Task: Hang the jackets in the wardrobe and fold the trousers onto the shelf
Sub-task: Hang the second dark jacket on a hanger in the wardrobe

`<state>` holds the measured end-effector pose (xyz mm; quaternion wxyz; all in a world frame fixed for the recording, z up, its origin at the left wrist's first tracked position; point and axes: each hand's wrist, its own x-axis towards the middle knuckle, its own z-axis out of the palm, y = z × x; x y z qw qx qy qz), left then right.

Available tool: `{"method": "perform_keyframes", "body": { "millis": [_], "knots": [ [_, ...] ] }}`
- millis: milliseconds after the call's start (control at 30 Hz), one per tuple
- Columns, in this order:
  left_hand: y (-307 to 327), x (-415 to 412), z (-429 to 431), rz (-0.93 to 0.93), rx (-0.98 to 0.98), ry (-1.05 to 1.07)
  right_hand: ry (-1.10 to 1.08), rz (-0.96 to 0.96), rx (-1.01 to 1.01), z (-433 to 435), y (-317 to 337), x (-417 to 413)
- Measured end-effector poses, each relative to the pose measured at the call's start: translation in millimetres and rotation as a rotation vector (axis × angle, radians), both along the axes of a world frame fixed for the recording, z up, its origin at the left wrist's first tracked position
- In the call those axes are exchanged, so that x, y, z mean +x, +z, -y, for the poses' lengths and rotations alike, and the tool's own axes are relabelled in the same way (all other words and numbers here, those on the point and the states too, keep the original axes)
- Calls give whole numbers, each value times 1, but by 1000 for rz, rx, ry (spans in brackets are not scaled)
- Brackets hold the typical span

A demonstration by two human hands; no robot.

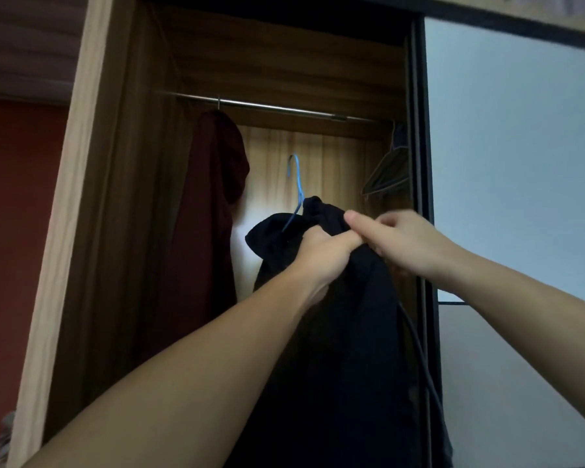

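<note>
Our left hand grips black jacket at collar on blue hanger; right hand pinches fabric alongside. Hook below rail. Maroon jacket hangs left.

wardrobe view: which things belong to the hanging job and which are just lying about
In the job: black jacket, blue hanger inside it, rail, left hand gripping the jacket, right hand at it.
Just there: dark red garment already on the rail, empty hangers at the rail's right end, sliding door.
</note>
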<state>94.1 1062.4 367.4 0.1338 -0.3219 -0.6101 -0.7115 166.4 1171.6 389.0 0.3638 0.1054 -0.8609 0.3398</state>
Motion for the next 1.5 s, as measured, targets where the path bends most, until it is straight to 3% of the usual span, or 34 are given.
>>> {"method": "perform_keyframes", "body": {
  "millis": [100,300,367,533,700,900,1133,1267,1500],
  "knots": [
    [14,3,-4,82,14,-25,199,390,12,-11,8,12],
    [18,9,-12,187,-121,-159,45,545,72,-14,30,13],
    [20,5,-13,218,-147,-203,60,496,9,-13,26,8],
    [28,-5,-13,226,-189,-275,271,385,-471,-14,8,-9],
    [38,-17,-14,177,-152,-252,423,316,-705,-6,14,-17],
    [58,-25,-4,-30,-71,188,386,195,-631,-10,70,-24],
    [82,-51,27,-247,-150,421,274,-2,-428,6,136,-65],
    [89,-80,64,-303,-234,600,241,-86,-417,21,157,-107],
    [93,-139,102,-379,-357,595,140,-119,-438,34,181,-186]
  ]
}}
